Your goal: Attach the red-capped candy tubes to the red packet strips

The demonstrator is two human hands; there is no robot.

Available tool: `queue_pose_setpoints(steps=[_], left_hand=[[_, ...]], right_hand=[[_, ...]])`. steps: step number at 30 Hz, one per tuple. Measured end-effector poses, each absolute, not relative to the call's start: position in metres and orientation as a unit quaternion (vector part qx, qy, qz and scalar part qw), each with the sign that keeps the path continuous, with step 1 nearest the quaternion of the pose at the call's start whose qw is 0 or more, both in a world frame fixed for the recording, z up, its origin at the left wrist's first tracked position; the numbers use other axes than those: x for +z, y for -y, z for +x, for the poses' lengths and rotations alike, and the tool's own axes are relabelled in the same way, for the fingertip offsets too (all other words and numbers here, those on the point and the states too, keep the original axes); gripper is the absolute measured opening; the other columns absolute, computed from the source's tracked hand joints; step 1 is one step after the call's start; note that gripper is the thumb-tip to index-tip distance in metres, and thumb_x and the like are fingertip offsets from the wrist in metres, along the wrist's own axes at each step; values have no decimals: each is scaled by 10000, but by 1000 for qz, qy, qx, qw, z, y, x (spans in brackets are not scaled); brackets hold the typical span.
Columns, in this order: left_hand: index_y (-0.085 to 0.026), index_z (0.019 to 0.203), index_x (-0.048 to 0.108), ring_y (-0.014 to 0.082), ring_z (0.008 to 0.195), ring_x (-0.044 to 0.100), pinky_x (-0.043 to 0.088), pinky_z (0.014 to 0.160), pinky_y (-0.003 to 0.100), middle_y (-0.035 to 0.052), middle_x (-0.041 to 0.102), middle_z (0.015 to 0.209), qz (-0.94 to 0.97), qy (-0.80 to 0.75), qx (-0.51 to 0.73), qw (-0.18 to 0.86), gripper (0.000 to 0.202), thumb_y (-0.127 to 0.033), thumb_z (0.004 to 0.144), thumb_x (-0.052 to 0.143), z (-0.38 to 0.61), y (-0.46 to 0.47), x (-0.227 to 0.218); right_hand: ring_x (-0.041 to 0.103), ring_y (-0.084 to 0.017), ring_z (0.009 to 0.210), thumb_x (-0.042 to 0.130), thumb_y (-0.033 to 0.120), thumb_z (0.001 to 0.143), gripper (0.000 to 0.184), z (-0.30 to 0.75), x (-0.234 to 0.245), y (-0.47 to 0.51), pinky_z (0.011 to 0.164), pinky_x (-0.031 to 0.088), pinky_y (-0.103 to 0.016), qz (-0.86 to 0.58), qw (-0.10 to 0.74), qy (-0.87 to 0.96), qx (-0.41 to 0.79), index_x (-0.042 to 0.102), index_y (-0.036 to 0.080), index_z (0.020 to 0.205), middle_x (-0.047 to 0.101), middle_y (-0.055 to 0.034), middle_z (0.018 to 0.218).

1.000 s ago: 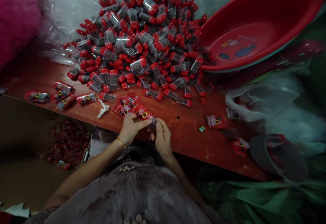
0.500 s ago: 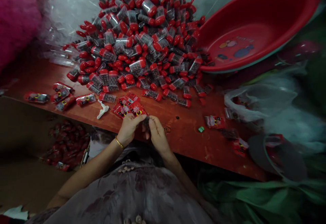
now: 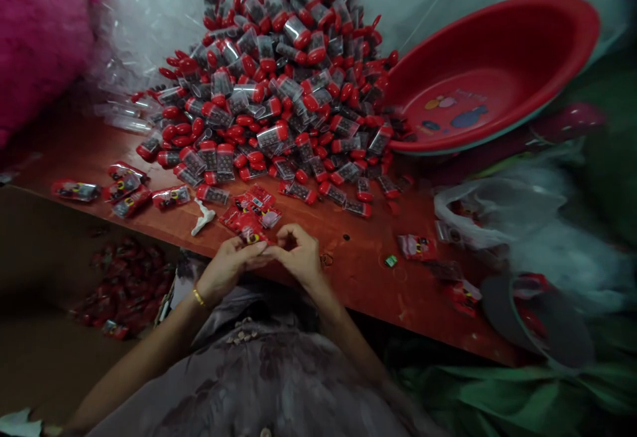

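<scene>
At the table's near edge, my left hand (image 3: 227, 266) is closed, thumb and fingers pinching a red printed packet (image 3: 252, 234). My right hand (image 3: 299, 256) meets it from the right, thumb and fingertips pressed together at the packet's near edge; its curled fingers hide part of the grip. Just beyond lie more flat red printed packets (image 3: 259, 198). A large heap of clear tubes with red caps and dark contents (image 3: 271, 135) rises behind them.
Several filled red packets (image 3: 170, 196) and a crumpled white scrap (image 3: 202, 217) lie to the left. A big red basin (image 3: 497, 79) leans at the back right. Plastic bags (image 3: 527, 205) and a grey round container (image 3: 540, 321) stand right. Below left is a pile of red packets (image 3: 127, 284).
The dark piece between my fingers is no longer visible. My left hand has shifted left and turned flatter; both hands now meet at a red packet. The camera view has tilted slightly.
</scene>
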State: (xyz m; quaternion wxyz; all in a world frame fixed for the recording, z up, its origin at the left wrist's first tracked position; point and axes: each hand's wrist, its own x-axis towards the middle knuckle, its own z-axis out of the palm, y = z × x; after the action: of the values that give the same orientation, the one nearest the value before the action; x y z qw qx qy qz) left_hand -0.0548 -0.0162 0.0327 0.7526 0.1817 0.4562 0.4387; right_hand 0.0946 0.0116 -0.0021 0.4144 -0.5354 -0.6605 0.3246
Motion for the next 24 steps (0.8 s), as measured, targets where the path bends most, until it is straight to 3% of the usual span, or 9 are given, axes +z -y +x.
queue_pose_setpoints(steps=[2,3,5,8,10,12,16,20,24], left_hand=[[-131,772,695,208,761,689,537,762,312,74,738,797,133,-488,463,728,136,-215,669,728,-83,23,34],[-132,754,688,201,776,693,540,763,298,75,741,805,92,-507,498,698,73,-196,722,673,-101,27,33],[-147,713,658,165,732,694,547,723,267,51,733,736,-29,-551,578,601,176,-157,822,520,-139,37,28],[-181,790,636,135,713,690,548,684,254,26,729,756,-148,-544,664,492,263,-222,900,401,-191,55,16],[-164,871,638,151,784,690,550,687,265,69,732,848,-159,-548,667,479,307,-298,912,365,-209,65,9],[-186,875,640,147,807,683,546,691,265,41,734,857,-139,-578,652,471,291,-265,904,362,-207,70,6],[-271,882,661,164,778,676,533,783,321,-40,731,815,113,-660,634,387,115,-274,798,582,-156,55,9],[-208,961,686,226,980,650,474,928,394,60,725,983,590,-629,458,218,209,-304,805,586,-91,15,15],[-197,1137,627,310,1307,396,252,1090,526,109,584,1287,809,-502,277,130,355,-255,787,599,-44,-31,9]], right_hand=[[576,-227,920,585,429,800,303,100,-1,-34,846,452,-376,-555,347,731,192,612,168,951,666,-100,963],[525,-269,1067,535,400,836,353,104,-2,-46,941,393,-441,-582,313,739,132,593,145,1072,625,-145,1134],[403,-331,1225,486,326,860,423,113,-5,-65,1021,264,-555,-644,239,724,64,523,119,1227,500,-179,1340],[358,-334,1263,431,168,843,437,125,-13,-73,1041,183,-595,-660,169,731,48,502,145,1273,480,-130,1384],[366,-307,1261,397,73,798,469,131,-15,-64,1055,164,-577,-646,164,744,42,536,170,1236,531,-89,1343],[378,-292,1255,393,30,745,480,135,-14,-52,1058,162,-564,-647,173,742,34,585,181,1159,574,-73,1293],[417,-279,1226,416,59,720,439,141,-9,-40,1038,228,-523,-660,189,726,41,616,173,1094,587,-99,1266],[428,-266,1218,439,102,716,524,144,-6,-43,1037,250,-473,-600,158,782,68,533,138,1230,540,-121,1318],[481,-262,1133,431,138,766,439,150,-12,-42,1013,277,-461,-585,167,790,74,558,151,1187,592,-112,1237]])
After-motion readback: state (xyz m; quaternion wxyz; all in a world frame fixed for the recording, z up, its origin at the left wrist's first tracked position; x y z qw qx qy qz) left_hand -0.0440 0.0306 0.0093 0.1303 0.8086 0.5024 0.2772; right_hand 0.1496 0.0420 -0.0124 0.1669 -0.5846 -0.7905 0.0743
